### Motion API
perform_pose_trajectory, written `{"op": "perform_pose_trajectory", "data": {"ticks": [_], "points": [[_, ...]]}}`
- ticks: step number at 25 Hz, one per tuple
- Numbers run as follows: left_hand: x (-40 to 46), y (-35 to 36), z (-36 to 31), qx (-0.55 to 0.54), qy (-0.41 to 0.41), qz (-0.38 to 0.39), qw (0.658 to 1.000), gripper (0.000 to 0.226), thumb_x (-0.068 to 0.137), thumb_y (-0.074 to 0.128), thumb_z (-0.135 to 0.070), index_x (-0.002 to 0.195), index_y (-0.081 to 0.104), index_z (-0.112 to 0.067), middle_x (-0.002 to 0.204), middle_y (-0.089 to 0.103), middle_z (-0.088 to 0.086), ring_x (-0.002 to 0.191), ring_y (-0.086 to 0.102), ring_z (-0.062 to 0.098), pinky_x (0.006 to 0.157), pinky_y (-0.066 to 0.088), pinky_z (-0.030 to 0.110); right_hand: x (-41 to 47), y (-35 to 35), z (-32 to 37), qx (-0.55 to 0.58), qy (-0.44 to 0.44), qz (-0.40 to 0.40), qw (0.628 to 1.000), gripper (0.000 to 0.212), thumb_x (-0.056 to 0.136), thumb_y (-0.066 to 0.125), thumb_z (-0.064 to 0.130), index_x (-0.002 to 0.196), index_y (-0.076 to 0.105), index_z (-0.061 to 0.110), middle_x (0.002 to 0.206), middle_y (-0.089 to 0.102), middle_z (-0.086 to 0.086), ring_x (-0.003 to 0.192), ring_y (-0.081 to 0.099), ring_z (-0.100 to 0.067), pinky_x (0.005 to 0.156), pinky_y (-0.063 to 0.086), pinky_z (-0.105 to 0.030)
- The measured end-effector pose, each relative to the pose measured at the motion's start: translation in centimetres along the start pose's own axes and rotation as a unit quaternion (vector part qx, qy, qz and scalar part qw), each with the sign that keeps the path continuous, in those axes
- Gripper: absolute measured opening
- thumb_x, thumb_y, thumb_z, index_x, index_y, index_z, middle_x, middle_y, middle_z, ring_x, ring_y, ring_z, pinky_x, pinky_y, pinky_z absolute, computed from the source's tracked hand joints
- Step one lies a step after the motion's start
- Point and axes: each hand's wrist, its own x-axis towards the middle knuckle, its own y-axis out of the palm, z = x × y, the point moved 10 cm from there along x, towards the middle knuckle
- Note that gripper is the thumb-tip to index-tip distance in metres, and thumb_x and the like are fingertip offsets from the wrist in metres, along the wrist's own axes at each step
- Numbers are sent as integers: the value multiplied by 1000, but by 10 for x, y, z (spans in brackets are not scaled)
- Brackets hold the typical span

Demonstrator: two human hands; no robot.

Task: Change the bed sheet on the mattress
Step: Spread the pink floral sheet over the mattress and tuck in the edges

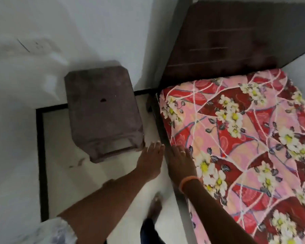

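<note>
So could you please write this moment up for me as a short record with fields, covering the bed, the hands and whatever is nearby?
sheet: floral bed sheet, red and pink with white flowers, spread over the mattress
headboard: dark brown headboard at the far end of the bed
left hand: left hand, fingers straight, over the floor beside the bed, holding nothing
right hand: right hand, fingers straight, at the near edge of the sheet
wrist: orange band on the right wrist
beside bed: brown stool on the white floor
image: motion-blurred
</note>
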Motion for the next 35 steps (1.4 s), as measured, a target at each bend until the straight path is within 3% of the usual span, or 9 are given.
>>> {"op": "perform_pose_trajectory", "data": {"ticks": [5, 8, 11, 15, 19, 23, 28, 32, 35], "points": [[115, 82, 4, -295, -36, -32, 954, 40, 105, 39, -18, 144, 46, -18, 140, 55, 8, 122, 55, 14, 92, 41, 18, 145, 97, -37, -278, -180, 77, 940, 64, 93, 59, 27, 148, 34, 7, 157, 24, -23, 146, 21, -39, 119, 10, -55], [166, 131, 11, -455, -171, -68, 871, 37, 103, 41, -17, 137, 55, -15, 137, 58, 4, 124, 54, 16, 100, 40, 22, 202, 146, -55, -368, -241, 81, 895, 64, 96, 52, 37, 150, 35, 8, 157, 31, -17, 147, 23, -36, 119, 2, -52], [200, 183, 29, -476, -338, -91, 807, 35, 93, 47, -30, 113, 67, -9, 114, 68, 14, 109, 62, 32, 86, 47, 36, 218, 195, -64, -422, -287, 181, 841, 76, 98, 25, 58, 154, 19, 6, 161, 17, -18, 149, 7, -39, 116, -12, -59], [200, 186, 40, -504, -404, -116, 755, 25, 88, 57, -33, 86, 66, -10, 87, 66, 5, 83, 65, 21, 55, 38, 19, 207, 209, -52, -461, -329, 199, 800, 68, 101, 24, 52, 149, 34, 5, 157, 21, -27, 146, 5, -50, 113, -5, -67], [188, 171, 63, -467, -429, -179, 752, 15, 91, 60, -24, 94, 55, -10, 84, 54, -4, 73, 58, 14, 55, 38, 14, 213, 201, -46, -375, -312, 210, 847, 65, 102, 28, 44, 150, 25, 1, 159, 14, -27, 147, 3, -46, 116, -3, -63], [134, 213, 135, -500, -607, -227, 575, 14, 98, 51, -15, 103, 57, -3, 102, 65, 16, 87, 62, 28, 68, 41, 30, 220, 202, -21, -282, -322, 214, 878, 67, 99, 41, 39, 152, 23, 3, 158, 19, -25, 148, 13, -40, 120, 4, -57], [193, 183, 82, -533, -371, -104, 753, 24, 98, 51, -34, 108, 63, -16, 106, 65, -2, 91, 63, 15, 76, 51, 28, 245, 175, -25, -300, -332, 188, 875, 60, 97, 47, 36, 149, 35, 11, 157, 25, -19, 147, 17, -39, 119, 7, -58], [210, 159, 60, -524, -393, -187, 732, 20, 95, 60, -27, 95, 66, -8, 92, 65, 2, 63, 48, -1, 49, 32, 9, 250, 172, -51, -375, -336, 203, 840, 64, 96, 48, 45, 150, 34, 13, 158, 26, -19, 148, 15, -40, 119, 0, -59], [212, 159, 59, -508, -402, -170, 743, 19, 92, 63, -22, 99, 62, -4, 98, 65, 7, 72, 50, 7, 51, 31, 10, 244, 177, -46, -390, -344, 204, 830, 54, 95, 52, 41, 144, 44, 17, 155, 32, -17, 146, 21, -41, 118, 3, -63]]}}
